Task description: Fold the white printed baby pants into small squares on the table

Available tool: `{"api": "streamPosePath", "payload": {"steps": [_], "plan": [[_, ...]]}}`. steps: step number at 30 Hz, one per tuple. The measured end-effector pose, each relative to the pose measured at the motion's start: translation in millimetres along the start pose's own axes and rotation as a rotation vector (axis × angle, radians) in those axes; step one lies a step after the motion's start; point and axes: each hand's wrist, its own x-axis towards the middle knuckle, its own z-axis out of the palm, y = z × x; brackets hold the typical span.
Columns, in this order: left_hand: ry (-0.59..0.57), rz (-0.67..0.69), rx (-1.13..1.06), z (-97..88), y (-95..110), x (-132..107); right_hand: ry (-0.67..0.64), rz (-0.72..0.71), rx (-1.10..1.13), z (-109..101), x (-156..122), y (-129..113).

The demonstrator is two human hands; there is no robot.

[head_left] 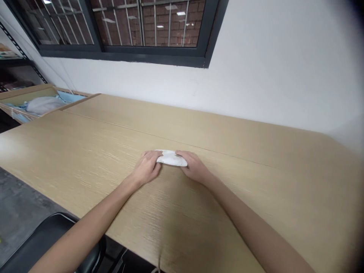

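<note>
A white, flattened oblong object (172, 158) with rounded ends and a few faint dark specks is at the middle of the wooden table (85, 151). Its exact kind cannot be made out. My left hand (148, 165) grips its left end, fingers over the top and thumb at the near side. At the other end, my right hand (195, 165) holds it the same way, with the fingertips on its upper edge. Both hands are low over the tabletop, and the ends of the object are partly hidden under the fingers.
A cardboard box (17, 98) with pale blue and white soft material stands at the table's far left. Behind the table are a white wall (256, 76) and a dark-framed window (153, 55). A black chair (36, 242) sits at the near left edge.
</note>
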Motion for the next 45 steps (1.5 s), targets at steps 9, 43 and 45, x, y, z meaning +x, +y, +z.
{"api": "streamPosePath", "payload": {"steps": [9, 43, 45], "plan": [[-0.065, -0.199, -0.415, -11.5, 20.2, -14.5, 0.188, 0.418, 0.603, -16.9, 14.9, -17.7], [-0.428, 0.311, -0.171, -0.9, 62.3, -26.5, -0.256, -0.006, -0.101, 1.8, -2.8, 10.1], [-0.380, 0.287, -0.222, 0.9, 60.3, -26.7, -0.206, 0.075, -0.130, 3.4, -5.3, 16.6]]}}
